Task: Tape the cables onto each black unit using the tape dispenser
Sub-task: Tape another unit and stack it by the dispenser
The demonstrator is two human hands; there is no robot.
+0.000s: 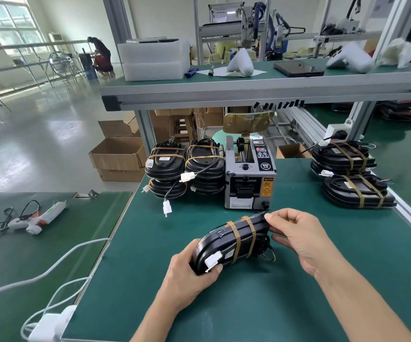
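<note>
A black unit (226, 243) with two tan tape bands and a white connector is tilted up above the green mat. My left hand (189, 275) grips its near end, thumb by the connector. My right hand (298, 238) holds its far end, thumb and fingers curled round the edge beside the coiled cables. The grey tape dispenser (248, 178) stands just behind the unit. Left of the dispenser are stacked black units (187, 166) with dangling white connectors. Taped units (350, 174) are piled at the right.
An upper shelf (248, 87) overhangs the bench and carries foam blocks and a tablet. A glue gun (34, 218) lies on the left table, with white cables and an adapter (49, 324) near the gap. Cardboard boxes (118, 156) sit on the floor.
</note>
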